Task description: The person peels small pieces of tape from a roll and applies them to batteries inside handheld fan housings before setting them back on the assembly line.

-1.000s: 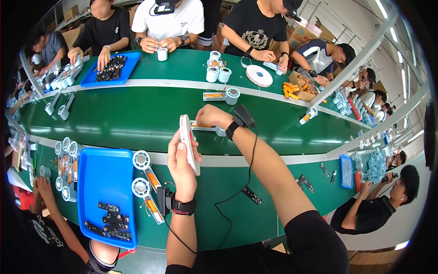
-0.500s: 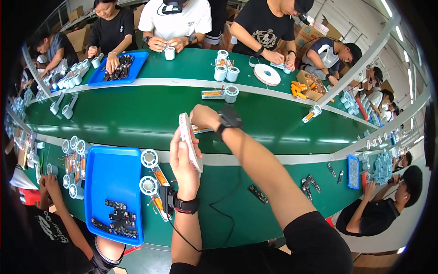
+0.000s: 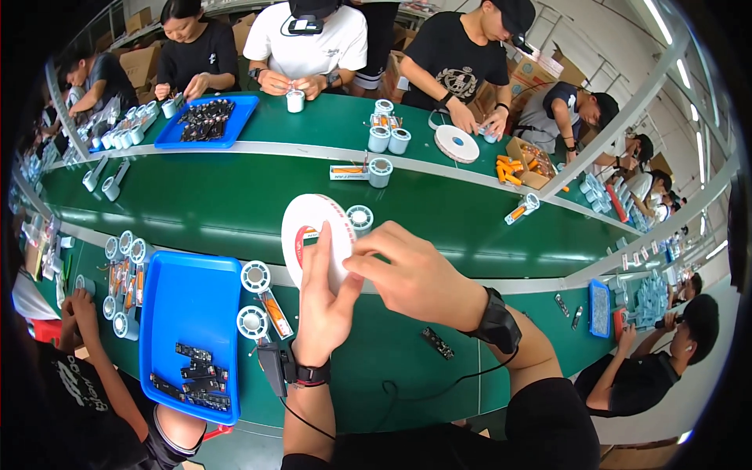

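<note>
A flat white roll of tape (image 3: 308, 210) with red marks on its rim stands tilted in front of me. My left hand (image 3: 323, 309) is closed around it, fingers over its face near the open core. From the right, my right hand (image 3: 423, 274) reaches in with thumb and forefinger pinched at the roll's right edge; a loose tape end there is too small to make out. Just behind the roll shows the round end of a light-blue fan unit (image 3: 359, 218), the rest of it hidden. Left of my left forearm lie two fan units (image 3: 255, 276) with orange cells.
A blue tray (image 3: 192, 294) holding several black circuit boards sits at my left. One board (image 3: 437, 343) lies on the green table right of my hands. Across the green surface stands another fan unit (image 3: 380, 172). Co-workers work along the far side. A black cable runs between my wrists.
The roll has turned from edge-on to show its face. My right hand has come back from beyond it to its right edge. Fan units on the middle green surface have shifted left.
</note>
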